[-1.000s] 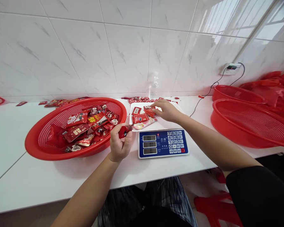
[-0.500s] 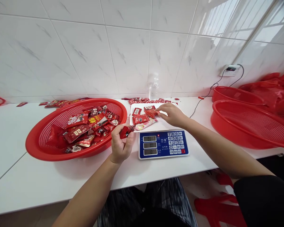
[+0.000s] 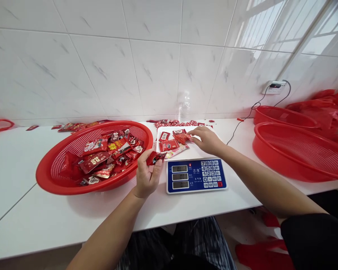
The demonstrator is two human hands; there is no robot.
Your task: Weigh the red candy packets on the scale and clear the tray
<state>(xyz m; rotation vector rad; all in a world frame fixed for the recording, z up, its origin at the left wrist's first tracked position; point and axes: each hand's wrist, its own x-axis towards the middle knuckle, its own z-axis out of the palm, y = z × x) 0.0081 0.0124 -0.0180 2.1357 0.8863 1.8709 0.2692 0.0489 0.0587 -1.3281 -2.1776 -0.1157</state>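
My left hand (image 3: 148,175) is closed on a dark red wrapped packet (image 3: 156,158), between the red basket and the scale. Several red packets and a pale pink one (image 3: 176,150) lie on the white tray (image 3: 205,152) of the digital scale (image 3: 197,175). Over the tray's right part, my right hand (image 3: 205,140) has its fingertips closed on a red packet (image 3: 183,138). The red perforated basket (image 3: 51,183) at the left holds several red snack packets (image 3: 94,160).
Loose red packets (image 3: 73,126) lie along the wall behind the basket. A clear bottle (image 3: 185,107) stands behind the scale. Two red baskets (image 3: 293,155) and red bags (image 3: 323,105) are at the right. A black cable (image 3: 250,112) runs down from a wall socket (image 3: 274,87).
The view has shifted slightly, moving the basket and scale a little right and down in the picture. Both hands keep nearly the same places, and the packet in my left hand is turned flatter.
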